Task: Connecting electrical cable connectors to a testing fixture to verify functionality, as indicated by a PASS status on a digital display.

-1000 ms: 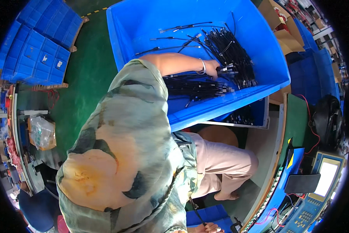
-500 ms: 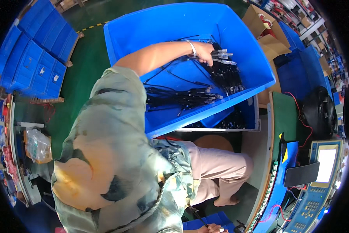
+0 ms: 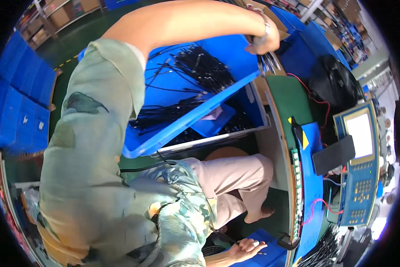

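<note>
My left hand (image 3: 266, 42), at the end of a bare arm stretched across the upper part of the view, is closed around a bunch of cables (image 3: 269, 63). Their pale connector ends hang below my fingers, over the corner of the green bench. Beneath that arm is a large blue bin (image 3: 188, 118), tilted, with black cables (image 3: 202, 66) lying in loose bundles. At the lower edge, my right hand (image 3: 246, 250) has its fingers closed on a thin black cable (image 3: 224, 236); a small tip pokes out past the fingers.
A blue test instrument (image 3: 360, 178) with a lit screen stands at right, a dark phone-like slab (image 3: 333, 155) before it. The green bench (image 3: 289, 100) has a red wire and a black bag (image 3: 335, 82). Under the tilted bin sits a pale-rimmed crate (image 3: 209, 142). Blue crates (image 3: 19, 98) are stacked at left.
My left hand has lifted the bunch of cables out of the blue bin and carried it right, to the bench corner. My right hand has come further into view.
</note>
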Demonstrator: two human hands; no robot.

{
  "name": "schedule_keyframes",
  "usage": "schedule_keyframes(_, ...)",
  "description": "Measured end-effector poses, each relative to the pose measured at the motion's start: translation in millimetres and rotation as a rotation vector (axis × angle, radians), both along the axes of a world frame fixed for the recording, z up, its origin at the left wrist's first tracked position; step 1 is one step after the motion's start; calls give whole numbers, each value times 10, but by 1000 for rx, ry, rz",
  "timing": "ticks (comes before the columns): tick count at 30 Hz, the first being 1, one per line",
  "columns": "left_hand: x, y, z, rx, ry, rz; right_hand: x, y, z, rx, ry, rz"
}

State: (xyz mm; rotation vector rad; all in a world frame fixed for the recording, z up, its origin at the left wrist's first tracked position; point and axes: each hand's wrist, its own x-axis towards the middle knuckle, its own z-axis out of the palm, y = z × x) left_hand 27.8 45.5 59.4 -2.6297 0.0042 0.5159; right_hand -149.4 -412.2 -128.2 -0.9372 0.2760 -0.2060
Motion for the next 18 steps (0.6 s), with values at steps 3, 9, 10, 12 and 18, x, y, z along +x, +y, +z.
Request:
schedule_keyframes(3, 245, -604, 63, 313, 117, -110, -53, -124, -92, 25, -23, 22)
schedule_keyframes(9, 1122, -1290, -151, 417, 143, -325, -210, -169, 138, 115, 254, -244)
schedule_keyframes(10, 1192, -1208, -82, 397, 124, -336, -235, -334, -18, 168, 246, -217)
schedule_keyframes(12, 1150, -1443, -133, 357, 92, -388, -239, -486, -155, 218, 246, -215)
schedule_keyframes(18, 983, -1893, -186, 252, 9, -496, -111, -614, -282, 299, 288, -208)
